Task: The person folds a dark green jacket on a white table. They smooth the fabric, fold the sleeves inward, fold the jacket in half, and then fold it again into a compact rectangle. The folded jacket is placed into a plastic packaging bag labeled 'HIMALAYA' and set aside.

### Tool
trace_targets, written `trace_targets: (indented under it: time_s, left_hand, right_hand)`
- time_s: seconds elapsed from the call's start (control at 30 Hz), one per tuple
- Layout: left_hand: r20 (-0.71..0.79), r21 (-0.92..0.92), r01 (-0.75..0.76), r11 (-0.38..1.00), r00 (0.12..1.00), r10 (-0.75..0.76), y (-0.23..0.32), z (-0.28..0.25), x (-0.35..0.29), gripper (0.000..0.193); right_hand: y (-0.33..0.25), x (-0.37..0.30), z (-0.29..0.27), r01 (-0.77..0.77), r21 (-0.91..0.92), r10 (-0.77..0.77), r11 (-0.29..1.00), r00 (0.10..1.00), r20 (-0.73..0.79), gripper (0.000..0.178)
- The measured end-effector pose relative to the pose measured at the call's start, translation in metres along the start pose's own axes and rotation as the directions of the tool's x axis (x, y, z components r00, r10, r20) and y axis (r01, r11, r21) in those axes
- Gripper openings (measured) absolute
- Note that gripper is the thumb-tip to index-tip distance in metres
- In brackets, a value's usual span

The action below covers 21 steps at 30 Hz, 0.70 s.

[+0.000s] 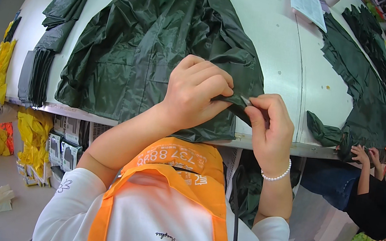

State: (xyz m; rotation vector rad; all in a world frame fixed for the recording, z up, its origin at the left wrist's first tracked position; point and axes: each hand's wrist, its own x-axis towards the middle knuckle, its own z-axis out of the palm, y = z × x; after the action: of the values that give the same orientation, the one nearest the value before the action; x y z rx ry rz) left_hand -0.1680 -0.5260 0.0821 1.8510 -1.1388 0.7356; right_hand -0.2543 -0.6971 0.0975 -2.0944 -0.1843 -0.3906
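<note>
At one sleeve [242, 73], pinched hands [195, 88] [271, 125], silver tip [245, 100] between

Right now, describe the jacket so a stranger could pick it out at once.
Look to the middle of the pale table, just beyond the orange apron. There a dark green jacket lies, the left hand pinching it near its right edge. Unlike the folded dark stack to its left, it is spread out, front up.
</note>
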Motion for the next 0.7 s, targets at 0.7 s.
trace_targets:
  time_s: [0.7]
  left_hand:
    - [-0.501, 0.132, 0.99, -0.05, 0.023, -0.865, -0.029, -0.173, -0.318, 0.034]
  right_hand:
    - [0.348, 0.068, -0.042, -0.462, -0.867, 0.457, 0.187, 0.822, -0.34, 0.038]
